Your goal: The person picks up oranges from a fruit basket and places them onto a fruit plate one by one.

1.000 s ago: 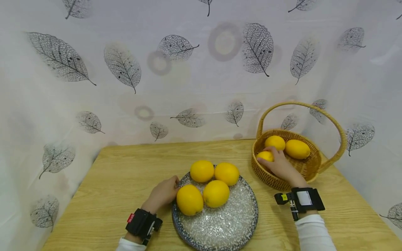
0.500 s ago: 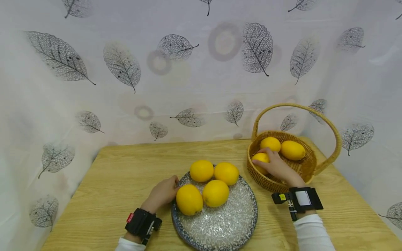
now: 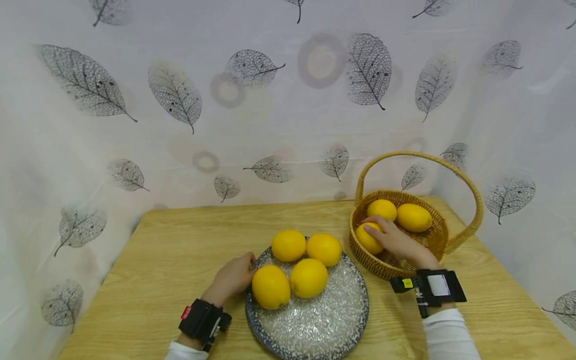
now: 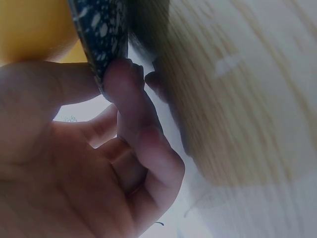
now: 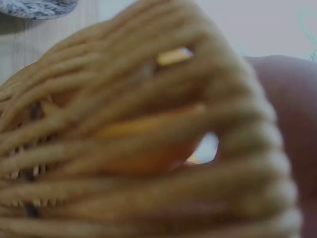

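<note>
My left hand [image 3: 231,279] pinches the left rim of a round speckled plate [image 3: 326,320]. In the left wrist view the thumb lies on the upper side of the dark rim [image 4: 101,34] and curled fingers lie beneath it. Several yellow lemons rest on the plate, the nearest one [image 3: 271,287] right beside this hand. Inside the wicker basket [image 3: 375,264], my right hand [image 3: 398,243] grips a lemon [image 3: 369,239] by the basket's left side. The basket's weave [image 5: 148,144] fills most of the right wrist view, and the lemon shows only through gaps.
Two more lemons, one rounder [image 3: 382,210] and one longer [image 3: 414,218], lie at the back of the basket. Its tall arched handle [image 3: 416,154] rises over them. A leaf-patterned curtain [image 3: 288,115] hangs behind the wooden table [image 3: 189,240].
The basket, with its lemons, has shifted left and slightly nearer, towards the plate. My right hand and the lemon it grips have moved slightly left too. The left hand and plate hold still.
</note>
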`<state>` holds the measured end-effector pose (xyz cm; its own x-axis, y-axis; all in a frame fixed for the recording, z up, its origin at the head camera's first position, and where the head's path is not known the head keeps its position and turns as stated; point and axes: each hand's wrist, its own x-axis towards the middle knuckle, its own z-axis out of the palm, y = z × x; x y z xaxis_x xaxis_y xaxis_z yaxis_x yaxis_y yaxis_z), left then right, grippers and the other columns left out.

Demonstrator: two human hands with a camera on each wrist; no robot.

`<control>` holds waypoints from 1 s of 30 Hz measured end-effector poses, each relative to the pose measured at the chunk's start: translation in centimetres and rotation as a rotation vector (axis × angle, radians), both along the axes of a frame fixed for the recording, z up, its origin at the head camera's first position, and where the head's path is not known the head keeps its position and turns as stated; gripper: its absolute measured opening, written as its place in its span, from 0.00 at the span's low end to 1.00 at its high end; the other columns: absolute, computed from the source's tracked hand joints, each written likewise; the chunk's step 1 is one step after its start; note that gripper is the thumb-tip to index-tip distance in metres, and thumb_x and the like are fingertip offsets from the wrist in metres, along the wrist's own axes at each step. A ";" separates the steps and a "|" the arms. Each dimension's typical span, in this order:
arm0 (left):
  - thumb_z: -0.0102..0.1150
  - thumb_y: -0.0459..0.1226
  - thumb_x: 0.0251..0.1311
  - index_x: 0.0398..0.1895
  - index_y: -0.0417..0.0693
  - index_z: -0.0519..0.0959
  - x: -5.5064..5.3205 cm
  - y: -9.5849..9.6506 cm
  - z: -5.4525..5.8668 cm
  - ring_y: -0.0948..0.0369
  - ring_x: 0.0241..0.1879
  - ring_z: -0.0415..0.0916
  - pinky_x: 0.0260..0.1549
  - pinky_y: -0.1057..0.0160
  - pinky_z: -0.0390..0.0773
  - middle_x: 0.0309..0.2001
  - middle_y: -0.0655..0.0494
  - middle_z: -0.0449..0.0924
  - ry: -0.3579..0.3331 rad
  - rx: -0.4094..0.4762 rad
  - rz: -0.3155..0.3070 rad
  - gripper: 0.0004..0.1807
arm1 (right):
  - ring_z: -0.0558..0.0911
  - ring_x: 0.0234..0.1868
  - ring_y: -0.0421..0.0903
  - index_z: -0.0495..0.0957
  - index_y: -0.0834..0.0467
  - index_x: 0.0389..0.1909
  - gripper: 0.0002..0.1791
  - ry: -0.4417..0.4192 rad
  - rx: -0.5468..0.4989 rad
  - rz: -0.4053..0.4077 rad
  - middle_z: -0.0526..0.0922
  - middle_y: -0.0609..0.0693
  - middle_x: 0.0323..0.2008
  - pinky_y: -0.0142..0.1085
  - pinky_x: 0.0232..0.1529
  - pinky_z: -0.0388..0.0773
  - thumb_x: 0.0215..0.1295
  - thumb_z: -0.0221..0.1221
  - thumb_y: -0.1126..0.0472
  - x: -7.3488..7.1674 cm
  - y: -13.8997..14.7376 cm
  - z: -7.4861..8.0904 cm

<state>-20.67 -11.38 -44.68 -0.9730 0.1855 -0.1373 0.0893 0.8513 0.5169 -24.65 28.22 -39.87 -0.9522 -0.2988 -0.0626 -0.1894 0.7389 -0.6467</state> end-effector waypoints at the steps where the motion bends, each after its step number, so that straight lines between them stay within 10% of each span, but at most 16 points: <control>1: 0.56 0.40 0.62 0.44 0.42 0.77 0.0 0.0 0.0 0.59 0.22 0.69 0.21 0.63 0.67 0.26 0.52 0.78 0.008 -0.003 -0.002 0.12 | 0.57 0.68 0.70 0.62 0.63 0.67 0.31 0.002 -0.014 0.012 0.59 0.74 0.68 0.70 0.63 0.58 0.76 0.41 0.44 0.0 0.1 0.0; 30: 0.55 0.40 0.63 0.44 0.43 0.77 0.0 0.1 0.0 0.60 0.22 0.69 0.20 0.64 0.67 0.27 0.52 0.78 -0.003 -0.004 0.011 0.11 | 0.69 0.58 0.64 0.62 0.53 0.70 0.37 0.000 -0.005 -0.085 0.63 0.69 0.70 0.60 0.54 0.70 0.68 0.47 0.36 0.7 0.6 1.9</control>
<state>-20.70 -11.27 -44.65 -0.9747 0.1740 -0.1406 0.0785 0.8546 0.5134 -23.92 28.77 -38.00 -0.9741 -0.2177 -0.0615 -0.1263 0.7488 -0.6506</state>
